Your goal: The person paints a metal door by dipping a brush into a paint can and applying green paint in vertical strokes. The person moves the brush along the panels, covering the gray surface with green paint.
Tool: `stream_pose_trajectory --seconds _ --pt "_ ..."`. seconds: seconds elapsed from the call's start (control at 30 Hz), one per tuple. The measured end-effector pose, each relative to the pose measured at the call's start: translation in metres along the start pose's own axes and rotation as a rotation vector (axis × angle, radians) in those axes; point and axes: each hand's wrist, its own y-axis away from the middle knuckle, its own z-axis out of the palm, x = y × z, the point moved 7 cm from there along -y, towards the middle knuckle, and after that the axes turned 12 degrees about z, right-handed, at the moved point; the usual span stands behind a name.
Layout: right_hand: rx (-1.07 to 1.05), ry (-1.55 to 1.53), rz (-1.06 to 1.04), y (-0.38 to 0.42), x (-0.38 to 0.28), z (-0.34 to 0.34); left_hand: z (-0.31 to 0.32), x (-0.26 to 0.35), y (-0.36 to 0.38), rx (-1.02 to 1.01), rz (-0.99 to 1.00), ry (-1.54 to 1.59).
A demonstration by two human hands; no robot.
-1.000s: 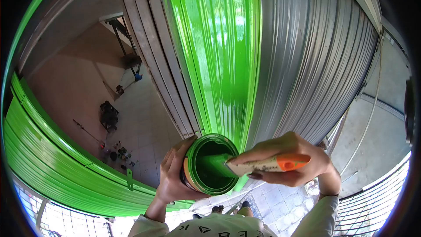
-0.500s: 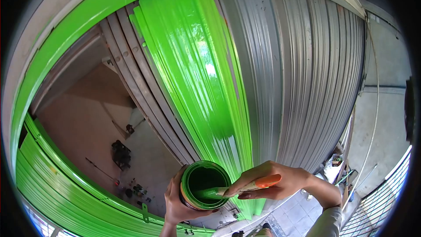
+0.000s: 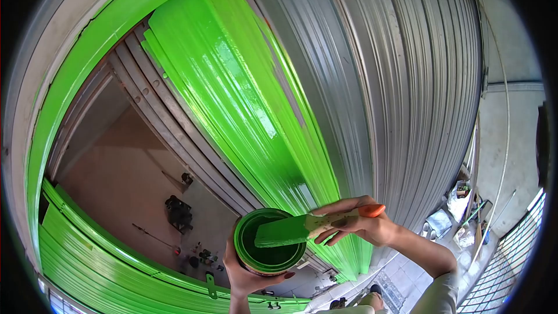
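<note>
My left hand [image 3: 247, 276] is wrapped around a paint can [image 3: 243, 229] whose rim and inner wall are coated in green. In my right hand [image 3: 363, 221] is a paintbrush [image 3: 285, 231] with an orange handle tip, its bristles thick with green paint. The brush lies nearly level across the can's mouth, the bristle tip above the dark inside. Just beyond both hands rises a corrugated metal panel [image 3: 232, 93], painted glossy green on its left section. Bare grey ribbed metal [image 3: 407, 81] continues to the right, and a thin unpainted strip shows within the green.
A green-painted curved frame [image 3: 87, 64] arches along the upper left, with a green slatted panel [image 3: 116, 273] below it. Through the opening, tools and a dark machine [image 3: 178, 214] lie on the floor. Bags and clutter [image 3: 459, 203] sit at the right, near a metal grille [image 3: 505, 261].
My right hand has lifted the brush from inside the can to its rim, turning the broad bristle face into view. The whole view has shifted and tilted slightly.
</note>
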Motion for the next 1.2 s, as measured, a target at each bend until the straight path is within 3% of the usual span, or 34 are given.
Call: stream_pose_trajectory --seconds 0.2,0.3,0.43,0.57,0.67,0.8,0.9,1.1,1.2 --pt "-0.049 -0.055 -0.234 -0.002 0.014 -0.019 0.004 -0.008 0.000 0.079 0.019 0.105" --pt "0.069 -0.140 -0.103 -0.001 0.004 -0.008 0.005 -0.003 -0.005 0.106 0.033 0.096" --pt "0.077 -0.161 -0.172 -0.001 -0.012 -0.007 0.005 0.000 -0.008 0.118 0.030 0.082" --pt "-0.068 -0.022 -0.328 -0.003 -0.018 0.000 0.006 -0.010 -0.005 0.151 -0.009 0.172" --pt "-0.031 -0.105 -0.547 0.007 -0.053 -0.010 0.000 -0.016 -0.001 0.144 -0.008 0.142" --pt "0.276 -0.116 -0.710 0.021 -0.117 -0.053 -0.005 -0.021 0.005 0.132 -0.021 0.132" --pt "0.646 0.051 -0.623 0.013 -0.129 -0.075 -0.007 -0.024 0.011 0.096 -0.029 0.094" --pt "0.628 0.103 -0.521 -0.024 -0.147 -0.073 -0.007 -0.020 0.012 0.090 -0.062 0.107" --pt "0.589 0.153 -0.666 -0.026 -0.188 -0.043 -0.007 -0.022 0.014 0.102 -0.072 0.111"
